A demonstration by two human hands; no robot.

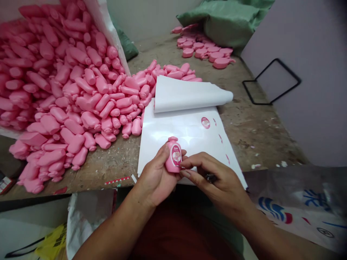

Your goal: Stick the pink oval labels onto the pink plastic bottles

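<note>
My left hand point(159, 177) is closed around a small pink plastic bottle point(170, 165), held upright with its cap at the top. On the front of the bottle is an oval pink-and-white "BABY" label point(176, 154). The fingertips of my right hand point(214, 173) are pinched together at the label's lower right edge. Tucked in that same hand is a small dark tool point(210, 178), mostly hidden by the fingers. Beneath both hands lies a white label sheet point(173, 124) with one oval label point(205, 122) and a few pink slivers on it.
Pink bottles point(81, 90) spill from a large white sack point(114, 39) across the table's left side. Flat pink pieces point(200, 48) lie by a green sack point(225, 21) at the back. A curled sheet point(187, 94) covers the label sheet's far end. A black wire frame point(271, 82) stands right.
</note>
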